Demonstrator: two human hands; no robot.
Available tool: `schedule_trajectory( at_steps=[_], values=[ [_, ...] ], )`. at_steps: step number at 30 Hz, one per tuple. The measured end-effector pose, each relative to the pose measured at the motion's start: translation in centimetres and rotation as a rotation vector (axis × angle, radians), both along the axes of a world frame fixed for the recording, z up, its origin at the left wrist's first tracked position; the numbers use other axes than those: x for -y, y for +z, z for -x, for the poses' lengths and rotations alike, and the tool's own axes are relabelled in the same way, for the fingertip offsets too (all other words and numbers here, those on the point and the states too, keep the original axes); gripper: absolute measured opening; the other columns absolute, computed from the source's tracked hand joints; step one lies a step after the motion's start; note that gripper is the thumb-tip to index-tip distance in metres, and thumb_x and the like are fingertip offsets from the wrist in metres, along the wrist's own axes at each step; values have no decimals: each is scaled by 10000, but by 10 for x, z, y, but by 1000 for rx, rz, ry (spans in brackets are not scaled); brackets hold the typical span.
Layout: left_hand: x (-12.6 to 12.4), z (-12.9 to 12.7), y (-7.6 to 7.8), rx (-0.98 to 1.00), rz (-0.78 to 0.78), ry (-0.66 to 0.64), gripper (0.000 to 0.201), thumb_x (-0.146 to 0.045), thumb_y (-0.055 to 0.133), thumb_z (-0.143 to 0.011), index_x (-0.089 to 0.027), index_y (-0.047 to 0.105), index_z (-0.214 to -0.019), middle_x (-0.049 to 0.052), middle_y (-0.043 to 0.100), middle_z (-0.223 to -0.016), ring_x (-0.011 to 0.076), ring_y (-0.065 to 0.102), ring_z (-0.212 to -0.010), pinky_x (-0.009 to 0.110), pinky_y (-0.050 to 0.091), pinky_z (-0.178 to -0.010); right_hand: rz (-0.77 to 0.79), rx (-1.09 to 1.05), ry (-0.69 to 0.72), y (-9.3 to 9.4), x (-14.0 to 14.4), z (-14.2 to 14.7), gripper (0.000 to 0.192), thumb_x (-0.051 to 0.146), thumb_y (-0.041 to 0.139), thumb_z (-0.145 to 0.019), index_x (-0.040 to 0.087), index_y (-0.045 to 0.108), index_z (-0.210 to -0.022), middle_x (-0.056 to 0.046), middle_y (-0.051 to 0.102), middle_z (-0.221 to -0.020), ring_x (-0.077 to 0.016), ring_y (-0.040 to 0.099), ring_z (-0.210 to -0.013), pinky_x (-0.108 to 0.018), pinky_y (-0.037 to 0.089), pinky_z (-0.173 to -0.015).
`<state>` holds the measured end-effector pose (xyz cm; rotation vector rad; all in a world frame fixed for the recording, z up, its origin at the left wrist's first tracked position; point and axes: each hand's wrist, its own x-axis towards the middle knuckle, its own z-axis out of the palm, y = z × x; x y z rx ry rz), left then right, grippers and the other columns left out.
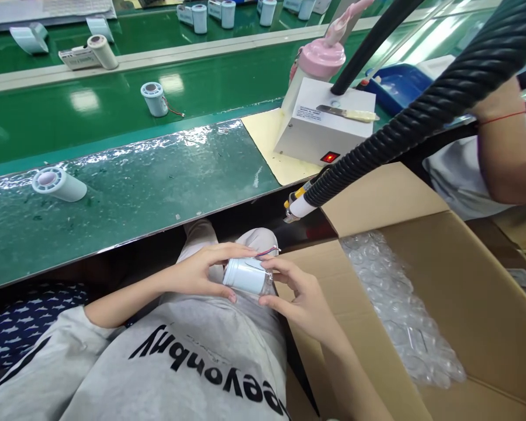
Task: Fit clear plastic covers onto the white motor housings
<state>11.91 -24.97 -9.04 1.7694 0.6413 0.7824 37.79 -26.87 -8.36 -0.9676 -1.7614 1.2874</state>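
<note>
Above my lap, both hands have hold of a light-blue cylindrical battery pack (246,276) lying on its side. Thin red and dark wires (268,251) stick out over its top near the right hand. My left hand (210,272) is closed around the left end, thumb below and fingers above. At the other end, my right hand (291,289) grips with thumb and fingertips around a clear plastic cap or sleeve (268,283). Part of the pack's left end is hidden by the left fingers.
A similar pack (59,183) lies on the green bench (158,181); another (154,98) stands farther back. A black ribbed hose (377,140) slants down past a white box (326,120) with a lit red switch. At right, a carton (477,280) holds clear plastic pieces (403,310). A co-worker's arm (504,140) is beyond.
</note>
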Motion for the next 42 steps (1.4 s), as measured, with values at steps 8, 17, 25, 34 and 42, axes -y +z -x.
schedule_trajectory(
  at_steps=[8, 17, 25, 34, 42],
  values=[
    [-1, 2, 0, -9, -5, -25, 836, -322, 876, -774, -368, 496, -1516, 115, 572, -1532, 315, 542, -1418, 506, 412, -1197, 313, -134, -16, 0, 1, 2, 426, 448, 857, -811, 295, 699, -1175, -53, 725, -1188, -202, 723, -1003, -287, 635, -813],
    [-1, 2, 2, 0, -32, -31, 827, -290, 864, -790, -365, 487, -1522, 129, 566, -1533, 306, 549, -1411, 492, 429, -1182, 556, -232, -5, 3, -2, 9, 485, 612, 811, -796, 263, 627, -1079, -18, 704, -918, -158, 661, -785, -249, 579, -677],
    [0, 4, 3, 14, -34, -33, 812, -286, 859, -796, -363, 496, -1518, 132, 578, -1521, 314, 550, -1411, 498, 424, -1187, 755, -289, -7, -6, -3, 18, 574, 736, 746, -767, 220, 582, -957, 14, 638, -737, -148, 647, -564, -253, 565, -479],
    [0, 3, 2, 41, 21, -30, 785, -278, 878, -770, -364, 550, -1477, 119, 582, -1520, 312, 554, -1403, 480, 453, -1165, 995, -376, 22, -10, -3, 26, 709, 844, 730, -675, 198, 570, -919, 12, 671, -604, -134, 619, -413, -187, 447, -341],
    [-22, -8, -13, 147, 493, 22, 847, -200, 924, -688, -257, 578, -1459, 150, 570, -1526, 313, 580, -1384, 450, 467, -1175, 1026, -460, -67, -34, -14, 27, 670, 797, 660, -769, 179, 614, -1022, -42, 721, -614, -146, 629, -450, -190, 453, -388]
  ],
)
